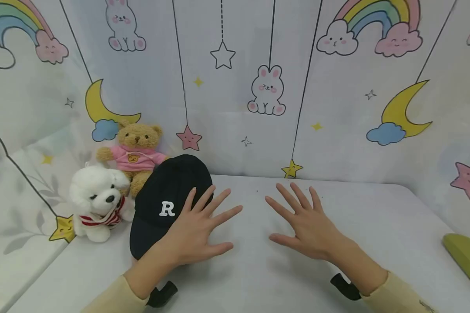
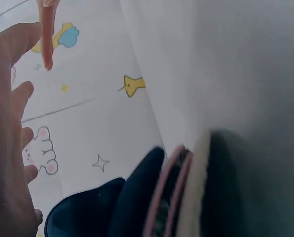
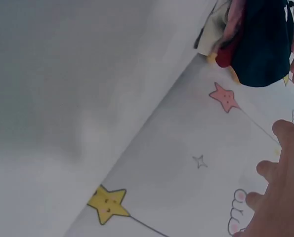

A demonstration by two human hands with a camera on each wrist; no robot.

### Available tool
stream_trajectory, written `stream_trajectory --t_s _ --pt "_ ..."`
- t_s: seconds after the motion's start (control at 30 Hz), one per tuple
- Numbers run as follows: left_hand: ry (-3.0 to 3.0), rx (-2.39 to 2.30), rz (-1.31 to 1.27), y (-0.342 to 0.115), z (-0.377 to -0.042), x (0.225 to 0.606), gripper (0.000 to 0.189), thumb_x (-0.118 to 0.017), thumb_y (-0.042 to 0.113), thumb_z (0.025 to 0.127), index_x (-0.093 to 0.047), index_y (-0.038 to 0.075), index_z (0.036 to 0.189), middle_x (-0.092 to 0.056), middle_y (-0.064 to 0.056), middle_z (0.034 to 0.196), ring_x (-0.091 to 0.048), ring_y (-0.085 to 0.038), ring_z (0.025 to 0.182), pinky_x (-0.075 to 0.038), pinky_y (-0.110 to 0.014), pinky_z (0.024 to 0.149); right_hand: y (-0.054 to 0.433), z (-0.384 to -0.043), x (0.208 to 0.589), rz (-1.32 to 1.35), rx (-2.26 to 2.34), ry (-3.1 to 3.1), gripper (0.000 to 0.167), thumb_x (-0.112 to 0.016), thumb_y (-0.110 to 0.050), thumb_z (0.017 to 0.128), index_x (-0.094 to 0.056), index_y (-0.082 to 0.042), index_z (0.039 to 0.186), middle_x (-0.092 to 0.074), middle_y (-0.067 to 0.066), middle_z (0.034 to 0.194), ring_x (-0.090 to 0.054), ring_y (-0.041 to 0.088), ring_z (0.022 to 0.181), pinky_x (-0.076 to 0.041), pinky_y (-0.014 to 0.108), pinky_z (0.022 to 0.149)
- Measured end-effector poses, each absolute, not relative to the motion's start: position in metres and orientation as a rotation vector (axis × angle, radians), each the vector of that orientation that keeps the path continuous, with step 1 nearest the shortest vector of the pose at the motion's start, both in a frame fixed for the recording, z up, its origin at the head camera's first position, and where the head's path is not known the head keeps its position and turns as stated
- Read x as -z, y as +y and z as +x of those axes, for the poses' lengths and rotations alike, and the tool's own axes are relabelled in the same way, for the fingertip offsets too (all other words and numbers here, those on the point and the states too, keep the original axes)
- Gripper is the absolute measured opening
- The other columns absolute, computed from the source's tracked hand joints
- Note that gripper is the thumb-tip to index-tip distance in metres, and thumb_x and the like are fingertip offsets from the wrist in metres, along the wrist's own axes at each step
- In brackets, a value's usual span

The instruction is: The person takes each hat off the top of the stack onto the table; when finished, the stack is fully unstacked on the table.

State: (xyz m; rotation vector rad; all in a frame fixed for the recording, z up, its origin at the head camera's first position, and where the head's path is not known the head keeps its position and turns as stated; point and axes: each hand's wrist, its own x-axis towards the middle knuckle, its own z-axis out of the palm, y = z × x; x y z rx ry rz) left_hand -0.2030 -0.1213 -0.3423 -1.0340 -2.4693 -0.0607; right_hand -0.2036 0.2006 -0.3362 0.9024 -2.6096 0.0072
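My left hand (image 1: 193, 232) is held over the white table with fingers spread and nothing in it. In the head view it overlaps the right side of a black baseball cap (image 1: 174, 182) bearing a white letter R. The left wrist view shows the dark cap (image 2: 87, 212) below the hand, with pink and beige edges (image 2: 189, 197) beside it. My right hand (image 1: 311, 228) is also over the table, fingers spread, holding nothing. Bare tabletop shows between the two hands. In the right wrist view, the cap (image 3: 263, 47) appears at the top, past the right fingers.
Left of the cap sits a white plush dog (image 1: 98, 195) in a red-striped outfit. A brown teddy bear (image 1: 139, 150) in a pink top sits behind it. At the far right is a green object (image 1: 466, 258). A printed cloth backdrop (image 1: 235, 87) rises behind the table (image 1: 376, 217).
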Motion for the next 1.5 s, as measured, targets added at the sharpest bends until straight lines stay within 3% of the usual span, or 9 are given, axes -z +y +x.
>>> stream_trajectory --t_s 0.3,0.53,0.67,0.93,1.1,1.27,1.37,1.5 --pt "-2.412 0.147 -0.954 -0.158 -0.195 0.347 0.083 -0.067 0.061 0.086 -0.033 0.038 0.158 -0.011 -0.001 0.168 -0.01 -0.035 0.152 -0.005 -0.071 0.111 0.163 -0.224 0.33 0.92 -0.133 -2.605 0.082 -0.046 -0.071 0.095 -0.024 -0.029 0.162 -0.009 0.007 0.168 -0.003 0.037 0.152 0.0 0.069 0.113" --pt "-2.381 0.26 -0.879 -0.182 -0.187 0.353 0.074 -0.061 0.06 0.09 -0.038 0.034 0.156 -0.021 -0.007 0.165 -0.015 -0.038 0.15 -0.011 -0.072 0.11 0.134 -0.236 0.323 0.936 -0.231 -2.629 0.082 -0.048 -0.068 0.095 -0.022 -0.028 0.162 -0.009 0.006 0.168 -0.005 0.034 0.152 -0.001 0.066 0.114" --pt "-2.37 0.33 -0.841 -0.195 -0.181 0.357 0.073 -0.065 0.056 0.089 -0.042 0.031 0.154 -0.024 -0.007 0.164 -0.019 -0.038 0.149 -0.013 -0.071 0.11 0.114 -0.244 0.319 0.948 -0.274 -2.64 0.083 -0.05 -0.067 0.095 -0.022 -0.029 0.163 -0.009 0.006 0.168 -0.007 0.034 0.152 -0.003 0.065 0.115" --pt "-2.409 0.435 -0.692 -0.226 -0.171 0.366 0.079 -0.074 0.049 0.087 -0.041 0.03 0.155 -0.025 -0.007 0.163 -0.028 -0.041 0.142 -0.026 -0.07 0.104 0.076 -0.258 0.308 1.015 -0.391 -2.619 0.083 -0.057 -0.061 0.096 -0.023 -0.025 0.162 -0.016 0.009 0.165 -0.017 0.035 0.148 -0.014 0.059 0.117" --pt "-2.444 0.525 -0.592 -0.241 -0.164 0.369 0.087 -0.082 0.041 0.082 -0.038 0.028 0.156 -0.024 -0.011 0.162 -0.029 -0.048 0.139 -0.027 -0.072 0.101 0.053 -0.265 0.303 1.012 -0.468 -2.649 0.084 -0.057 -0.062 0.096 -0.018 -0.03 0.163 -0.016 0.006 0.165 -0.018 0.035 0.148 -0.016 0.056 0.117" --pt "-2.467 0.714 -0.483 -0.254 -0.158 0.373 0.092 -0.085 0.032 0.081 -0.034 0.024 0.158 -0.026 -0.019 0.158 -0.029 -0.052 0.136 -0.027 -0.076 0.097 0.032 -0.272 0.304 0.985 -0.675 -2.647 0.083 -0.06 -0.06 0.095 -0.018 -0.034 0.162 -0.022 0.004 0.162 -0.026 0.032 0.144 -0.032 0.056 0.111" --pt "-2.496 0.807 -0.415 -0.26 -0.156 0.378 0.091 -0.084 0.029 0.083 -0.033 0.016 0.158 -0.033 -0.022 0.15 -0.035 -0.049 0.131 -0.034 -0.071 0.095 0.022 -0.276 0.307 0.977 -0.842 -2.65 0.084 -0.064 -0.055 0.095 -0.019 -0.034 0.162 -0.024 0.005 0.159 -0.031 0.028 0.14 -0.038 0.053 0.108" --pt "-2.572 0.881 -0.28 -0.263 -0.156 0.385 0.087 -0.08 0.032 0.088 -0.033 0.005 0.156 -0.041 -0.022 0.142 -0.05 -0.036 0.116 -0.05 -0.055 0.087 0.014 -0.279 0.309 0.966 -1.035 -2.646 0.084 -0.067 -0.049 0.095 -0.02 -0.032 0.162 -0.027 0.009 0.155 -0.037 0.028 0.134 -0.039 0.051 0.108"
